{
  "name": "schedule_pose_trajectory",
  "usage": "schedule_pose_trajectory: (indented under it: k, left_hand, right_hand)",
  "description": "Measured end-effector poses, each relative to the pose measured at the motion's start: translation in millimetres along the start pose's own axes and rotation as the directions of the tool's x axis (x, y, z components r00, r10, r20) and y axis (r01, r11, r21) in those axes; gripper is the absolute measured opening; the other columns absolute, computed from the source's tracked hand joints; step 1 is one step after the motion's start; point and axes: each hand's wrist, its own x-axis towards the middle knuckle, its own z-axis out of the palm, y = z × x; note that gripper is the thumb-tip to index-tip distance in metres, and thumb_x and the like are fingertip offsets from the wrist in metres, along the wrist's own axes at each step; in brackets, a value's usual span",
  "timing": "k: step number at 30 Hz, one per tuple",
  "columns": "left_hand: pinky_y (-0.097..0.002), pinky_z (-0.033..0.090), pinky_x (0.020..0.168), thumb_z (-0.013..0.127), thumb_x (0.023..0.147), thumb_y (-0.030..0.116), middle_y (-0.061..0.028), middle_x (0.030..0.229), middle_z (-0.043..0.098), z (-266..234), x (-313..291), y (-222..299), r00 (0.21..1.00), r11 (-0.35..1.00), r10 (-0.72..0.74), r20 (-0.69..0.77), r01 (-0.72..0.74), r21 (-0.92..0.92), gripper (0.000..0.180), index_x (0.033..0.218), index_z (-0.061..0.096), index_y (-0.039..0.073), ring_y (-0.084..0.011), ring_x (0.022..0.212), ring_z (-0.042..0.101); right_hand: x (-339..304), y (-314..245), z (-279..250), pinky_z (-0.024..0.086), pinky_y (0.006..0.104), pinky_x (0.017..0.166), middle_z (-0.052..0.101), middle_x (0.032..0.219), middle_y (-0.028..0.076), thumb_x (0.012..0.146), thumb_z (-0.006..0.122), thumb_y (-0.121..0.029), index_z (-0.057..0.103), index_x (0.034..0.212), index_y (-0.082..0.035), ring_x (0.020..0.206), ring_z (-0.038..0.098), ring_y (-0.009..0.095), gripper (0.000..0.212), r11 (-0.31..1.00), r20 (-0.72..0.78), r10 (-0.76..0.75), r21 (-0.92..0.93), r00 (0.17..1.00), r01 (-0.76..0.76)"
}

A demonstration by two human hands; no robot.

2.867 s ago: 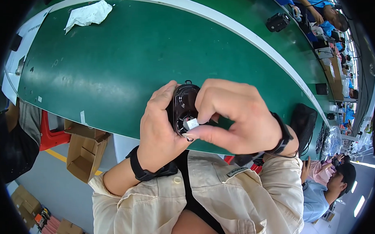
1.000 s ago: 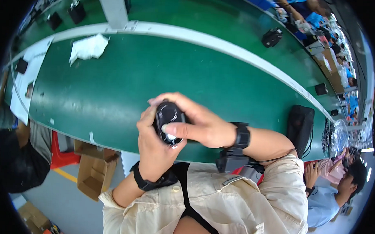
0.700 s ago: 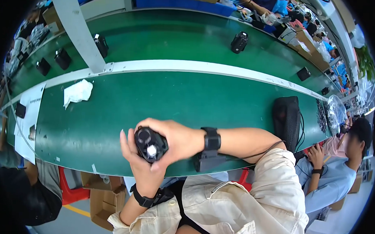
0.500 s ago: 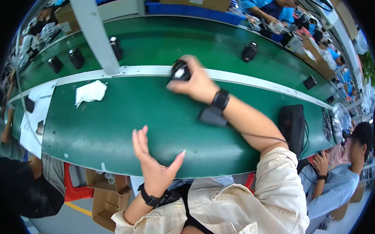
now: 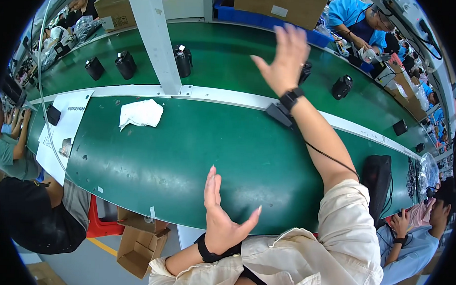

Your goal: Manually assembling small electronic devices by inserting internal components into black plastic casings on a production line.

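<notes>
The right hand point(image 5: 286, 61) has its fingers fanned out and thumb well apart, and I see nothing gripped in it. Just beyond its little-finger edge, partly hidden by it, the black, rounded, hard-cased device point(image 5: 305, 73) stands on the smooth green far surface point(image 5: 241, 52); whether skin and casing touch, I can't tell from here. Lower down, the left hand point(image 5: 224, 227) hovers over the smooth green near tabletop point(image 5: 186, 181), fingers up and thumb spread wide, its palm bare.

A black strap with a dark boxy unit point(image 5: 280, 115) sits on the right wrist (a thin black cable trails from it along the forearm), and a plain black band point(image 5: 207, 251) circles the left one.

A white metal rail point(image 5: 229, 96) runs between the two green surfaces. Past it, to the right of the device, stands a similar black case point(image 5: 342, 87); three more dark cases point(image 5: 125, 65) stand to the left, around the white upright post point(image 5: 156, 39).

On the near side lie a crumpled white cloth point(image 5: 141, 114), a white printed sheet point(image 5: 78, 107) at the left end and a long black mesh-sided pouch point(image 5: 375, 185) by the right elbow. Below the table edge sits an open brown cardboard box point(image 5: 139, 247), near a red plastic seat point(image 5: 100, 226).
</notes>
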Motion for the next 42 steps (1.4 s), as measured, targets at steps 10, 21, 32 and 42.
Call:
schedule_pose_trajectory:
  k: [10, 21, 32, 42]
  left_hand:
    - [-0.0479, 0.023, 0.113, 0.080, 0.069, 0.009, -0.0311, 0.149, 0.018, 0, 2, -6, 0.999, 0.996, -0.052, 0.003, 0.053, -0.067, 0.106, 0.145, 0.007, -0.006, -0.0410, 0.139, 0.027]
    - [-0.0489, 0.031, 0.110, 0.084, 0.067, 0.012, -0.0331, 0.150, 0.011, -3, -2, 0, 0.992, 0.993, -0.085, -0.092, 0.076, -0.092, 0.119, 0.148, -0.002, -0.006, -0.0430, 0.141, 0.020]
    - [-0.0400, 0.040, 0.103, 0.087, 0.063, 0.015, -0.0334, 0.141, 0.033, 4, 2, -1, 0.976, 0.971, -0.212, -0.043, 0.205, -0.119, 0.122, 0.149, 0.002, -0.005, -0.0385, 0.125, 0.049]
    - [-0.0381, 0.047, 0.091, 0.089, 0.062, 0.017, -0.0242, 0.125, 0.048, 11, -4, -1, 0.975, 0.979, -0.203, -0.094, 0.201, -0.030, 0.105, 0.143, 0.025, -0.003, -0.0329, 0.108, 0.056]
  right_hand:
    - [37, -108, 129, 0.037, 0.0399, 0.108, 0.048, 0.135, 0.021, 0.067, 0.086, -0.030, 0.021, 0.150, -0.005, 0.129, 0.045, 0.034, 0.108, 0.661, 0.735, -0.130, 0.565, 0.666, -0.494]
    - [-11, -62, -47, 0.042, 0.0389, 0.103, 0.054, 0.130, 0.014, 0.069, 0.085, -0.010, 0.024, 0.149, -0.006, 0.120, 0.053, 0.023, 0.100, -0.037, 0.680, -0.610, 0.488, 0.406, -0.872]
    - [-51, -72, -179, 0.045, 0.0369, 0.096, 0.059, 0.119, 0.013, 0.070, 0.084, -0.019, 0.056, 0.130, -0.005, 0.111, 0.057, 0.031, 0.068, 0.237, 0.435, -0.656, 0.894, 0.616, -0.379]
    - [-54, -69, -187, 0.048, 0.0313, 0.074, 0.060, 0.093, 0.008, 0.076, 0.077, -0.007, 0.070, 0.095, -0.004, 0.086, 0.058, 0.020, 0.021, 0.425, 0.451, -0.566, 0.877, 0.690, -0.225]
